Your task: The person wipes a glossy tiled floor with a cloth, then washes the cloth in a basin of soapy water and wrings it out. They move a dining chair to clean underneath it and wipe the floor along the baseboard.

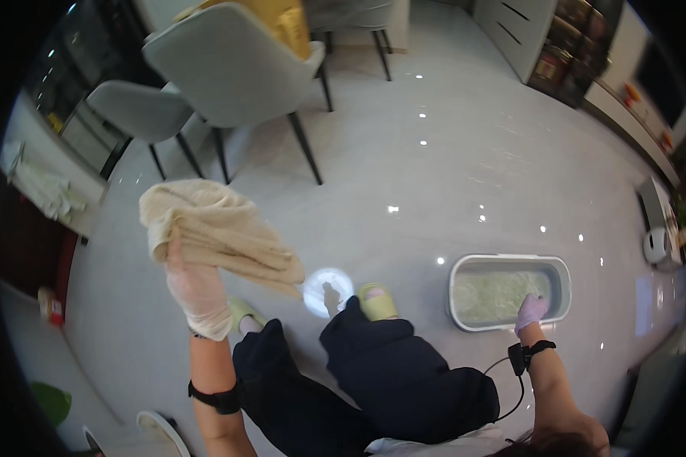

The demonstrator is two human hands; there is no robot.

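Note:
My left hand [197, 291], in a pale translucent glove, is raised at the left of the head view and grips a folded beige cloth [223, 228]. The cloth hangs out to the right of the fingers, above the floor. On the right stands a grey oblong bucket [454, 291] with a white rim, holding cloudy, pale green water [491, 291]. My right hand [531, 313], in a pinkish-purple glove, reaches over the bucket's near right part. Its fingertips are at the water, and whether they hold anything cannot be seen.
Grey chairs [234, 68] with dark legs stand at the upper left. Glossy floor tiles [377, 240] reflect the lights. My feet in green slippers [379, 303] are between the cloth and the bucket. A cable [523, 394] hangs from the right wrist strap. A white cabinet [506, 34] stands farther back.

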